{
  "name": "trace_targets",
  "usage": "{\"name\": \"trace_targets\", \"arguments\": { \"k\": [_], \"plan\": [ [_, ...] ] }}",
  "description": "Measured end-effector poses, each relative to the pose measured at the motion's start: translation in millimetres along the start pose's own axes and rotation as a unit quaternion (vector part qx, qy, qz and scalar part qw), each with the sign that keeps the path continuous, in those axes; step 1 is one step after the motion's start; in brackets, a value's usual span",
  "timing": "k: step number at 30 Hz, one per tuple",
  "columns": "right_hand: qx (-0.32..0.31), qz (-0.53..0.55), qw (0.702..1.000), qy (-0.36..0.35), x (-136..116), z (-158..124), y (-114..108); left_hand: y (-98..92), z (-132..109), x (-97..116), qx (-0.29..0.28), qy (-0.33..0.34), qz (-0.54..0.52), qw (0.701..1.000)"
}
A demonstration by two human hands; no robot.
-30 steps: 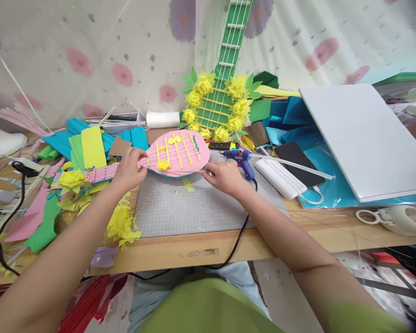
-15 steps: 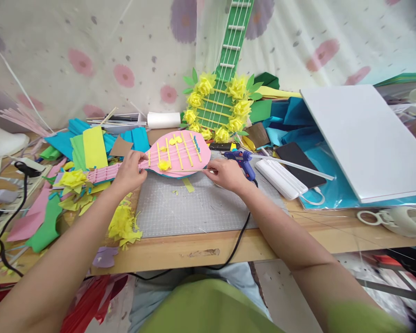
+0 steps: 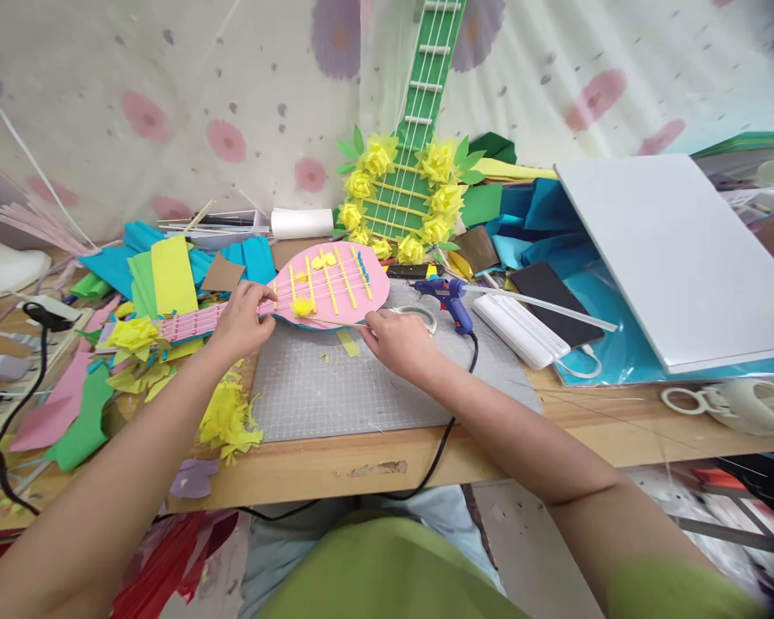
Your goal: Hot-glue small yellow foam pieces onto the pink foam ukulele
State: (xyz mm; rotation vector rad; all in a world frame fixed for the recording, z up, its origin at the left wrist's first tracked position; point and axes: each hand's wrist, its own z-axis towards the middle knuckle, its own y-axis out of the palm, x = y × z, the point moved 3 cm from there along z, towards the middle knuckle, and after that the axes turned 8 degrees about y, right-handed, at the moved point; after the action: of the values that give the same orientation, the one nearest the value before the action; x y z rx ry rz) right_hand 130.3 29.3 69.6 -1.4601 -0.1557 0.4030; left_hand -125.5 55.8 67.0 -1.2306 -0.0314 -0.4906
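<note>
A pink paper lute-like instrument (image 3: 326,288) with yellow bridges, thin strings and blue pegs lies across the cutting mat (image 3: 361,395). My left hand (image 3: 242,322) is closed around its neck, close to the body. Between the thumb and fingertips of my right hand (image 3: 400,340) is a thin light stick (image 3: 339,321). The stick points left along the instrument's near edge, its far end close to a small yellow paper flower (image 3: 303,307). Another yellow flower (image 3: 132,335) sits at the neck's left end.
Behind stands a green paper instrument (image 3: 400,202) ringed with yellow flowers. A blue glue gun (image 3: 450,301), white power bank (image 3: 521,331) and dark phone (image 3: 558,301) lie right, beside a large white board (image 3: 677,258). Yellow paper scraps (image 3: 229,417) and a power strip (image 3: 22,378) are left.
My right hand has moved left and slightly nearer to me with the stick, uncovering a white ring-shaped thing beside the glue gun. My left hand keeps its hold on the neck.
</note>
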Motion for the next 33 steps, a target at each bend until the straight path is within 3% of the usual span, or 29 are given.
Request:
{"name": "trace_targets", "arguments": {
  "k": [4,10,18,27,33],
  "plan": [
    [-0.002,0.006,1.000,0.003,1,-3,-1,0.1,-1,0,-0.006,-0.001,-0.001,1.000],
    [0.002,0.028,1.000,0.011,23,-1,0,0.8,0,0,-0.001,0.006,-0.001,1.000],
    [0.020,0.082,0.996,0.018,36,7,3,0.1,1,-4,0.030,-0.019,0.006,0.999],
    [0.120,0.220,0.961,0.116,68,26,8,-12.0,3,-15,0.146,-0.132,-0.027,0.980],
    [0.063,0.182,0.969,0.156,52,45,30,-12.5,15,-9,0.164,-0.134,-0.051,0.976]
  ]
}}
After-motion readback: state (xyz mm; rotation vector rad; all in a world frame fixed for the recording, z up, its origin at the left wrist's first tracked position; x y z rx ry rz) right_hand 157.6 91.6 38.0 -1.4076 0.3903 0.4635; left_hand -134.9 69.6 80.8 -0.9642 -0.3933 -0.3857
